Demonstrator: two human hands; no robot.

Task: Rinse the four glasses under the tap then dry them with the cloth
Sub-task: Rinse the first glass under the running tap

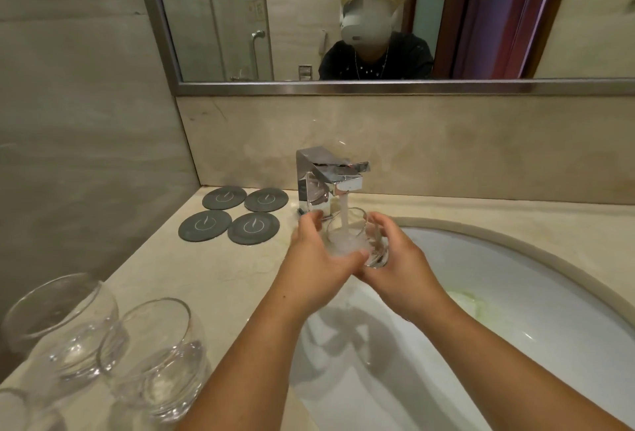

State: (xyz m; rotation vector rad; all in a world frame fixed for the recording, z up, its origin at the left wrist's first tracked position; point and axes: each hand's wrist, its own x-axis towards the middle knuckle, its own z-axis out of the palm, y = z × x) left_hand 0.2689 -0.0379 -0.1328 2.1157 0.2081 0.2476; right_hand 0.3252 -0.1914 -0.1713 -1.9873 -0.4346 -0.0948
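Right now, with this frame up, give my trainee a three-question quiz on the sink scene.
1. True or false: water from the tap is running into the glass held over the sink.
2. How many coasters lie on the counter left of the tap? A two, B four, C six.
3. Which hand grips the glass?
Key: 1 true. 2 B. 3 Both, the left hand and the right hand.
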